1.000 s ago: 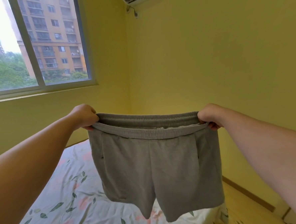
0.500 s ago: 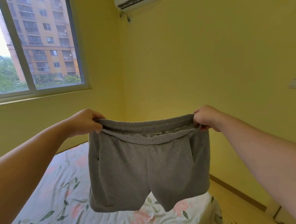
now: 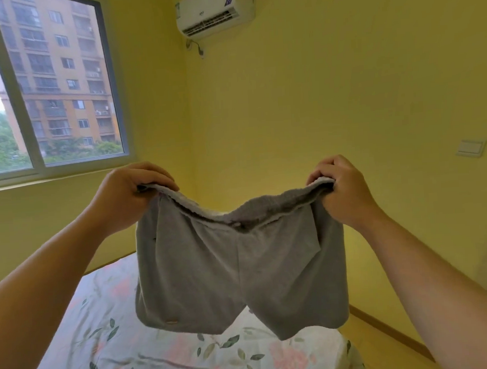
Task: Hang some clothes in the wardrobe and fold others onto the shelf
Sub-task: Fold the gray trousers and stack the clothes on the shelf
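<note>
A pair of grey shorts point(image 3: 236, 276) hangs in the air in front of me, legs down, above the bed. My left hand point(image 3: 129, 194) grips the left end of the elastic waistband. My right hand point(image 3: 341, 188) grips the right end. The waistband sags in a curve between the two hands, and both legs dangle free just above the sheet.
A bed with a floral sheet point(image 3: 127, 351) fills the lower left, its far corner near the yellow wall. A window point(image 3: 51, 90) is at the left, an air conditioner point(image 3: 214, 12) high on the wall, a light switch point(image 3: 470, 148) at the right. Wooden floor point(image 3: 389, 349) runs beside the bed.
The waistband was stretched taut and straight; now it hangs slack in the middle. Both hands have come a little closer together and risen in view as the camera tilted up.
</note>
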Demonstrator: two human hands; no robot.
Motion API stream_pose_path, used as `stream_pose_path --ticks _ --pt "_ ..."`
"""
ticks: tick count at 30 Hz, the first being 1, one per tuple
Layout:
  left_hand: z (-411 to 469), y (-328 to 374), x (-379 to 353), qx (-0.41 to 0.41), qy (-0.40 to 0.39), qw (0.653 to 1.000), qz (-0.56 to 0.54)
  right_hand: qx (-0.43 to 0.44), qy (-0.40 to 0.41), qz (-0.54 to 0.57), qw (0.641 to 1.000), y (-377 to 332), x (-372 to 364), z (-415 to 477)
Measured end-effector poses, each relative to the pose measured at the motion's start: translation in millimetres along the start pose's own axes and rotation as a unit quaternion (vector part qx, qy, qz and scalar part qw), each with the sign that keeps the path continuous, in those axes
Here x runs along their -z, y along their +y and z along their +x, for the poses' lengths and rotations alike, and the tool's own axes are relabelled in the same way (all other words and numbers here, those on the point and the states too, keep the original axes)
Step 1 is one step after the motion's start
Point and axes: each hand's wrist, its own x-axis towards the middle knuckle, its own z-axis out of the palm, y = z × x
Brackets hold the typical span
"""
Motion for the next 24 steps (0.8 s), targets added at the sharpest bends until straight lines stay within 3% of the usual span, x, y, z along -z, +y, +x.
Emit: stream_pose_path --ticks 3,7,13,17,22,24 --pt "19 35 0 -0.024 -0.004 0.994 -0.107 0.022 0.037 0.096 0.994 -16 9 13" --pt "49 73 -24 -0.002 -0.049 0.965 -0.257 0.057 -0.015 0.176 0.983 -43 15 35" --pt "74 95 -62 -0.025 -0.085 0.946 -0.313 0.066 -0.09 0.27 0.956 -72 11 44" --pt "77 101 -81 0.042 -0.121 0.895 -0.427 0.018 -0.094 0.288 0.953 -63 7 50" --pt "75 105 -94 0.107 -0.219 0.852 -0.464 -0.003 -0.154 0.249 0.956 -44 4 47" --pt "75 103 -97 0.101 -0.245 0.856 -0.445 -0.006 -0.158 0.214 0.964 -36 5 42"
